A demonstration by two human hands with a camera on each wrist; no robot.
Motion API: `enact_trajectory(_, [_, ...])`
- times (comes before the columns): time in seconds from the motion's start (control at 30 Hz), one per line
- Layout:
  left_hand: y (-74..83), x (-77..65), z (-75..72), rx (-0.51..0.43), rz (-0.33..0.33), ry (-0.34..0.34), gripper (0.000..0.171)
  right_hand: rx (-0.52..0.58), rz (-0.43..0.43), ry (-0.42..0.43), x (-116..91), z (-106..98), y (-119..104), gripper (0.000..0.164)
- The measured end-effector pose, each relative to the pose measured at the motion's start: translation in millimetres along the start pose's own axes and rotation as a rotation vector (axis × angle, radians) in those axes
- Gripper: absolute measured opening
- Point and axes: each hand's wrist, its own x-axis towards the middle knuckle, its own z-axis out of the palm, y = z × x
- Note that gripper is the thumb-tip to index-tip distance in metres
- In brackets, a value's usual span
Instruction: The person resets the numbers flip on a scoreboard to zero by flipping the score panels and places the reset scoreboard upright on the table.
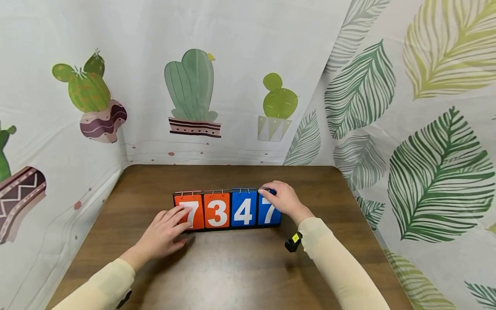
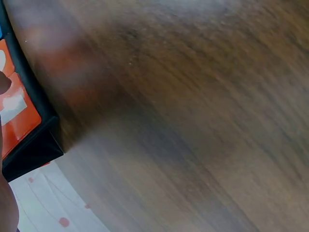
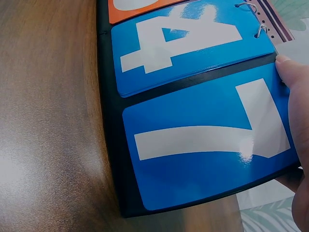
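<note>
In the head view, the left hand (image 1: pixel 165 231) covers part of the orange 7 card (image 1: pixel 196 220), the right hand (image 1: pixel 286 199) hides some of the blue 7 card (image 1: pixel 267 218), both sleeves (image 1: pixel 341 267) run past the bottom edge, and any mark on the yellow tag (image 1: pixel 296 238) is too small to read. The left wrist view crops the flip scoreboard (image 1: pixel 230 213) to one end; the right cuts off the orange 3 card (image 1: pixel 217 212) at the top.

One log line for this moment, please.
left hand: partly covering orange 7 card | right hand: pinching scoreboard, top right corner | display: 7-3-4-7
</note>
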Motion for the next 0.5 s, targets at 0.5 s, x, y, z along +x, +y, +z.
enact_trajectory(0.5, [-6.4, 30.1, -24.3, -0.117, -0.110, 0.147, 0.034, 0.000, 0.004, -0.001, -1.0, -0.6, -1.9, 0.046])
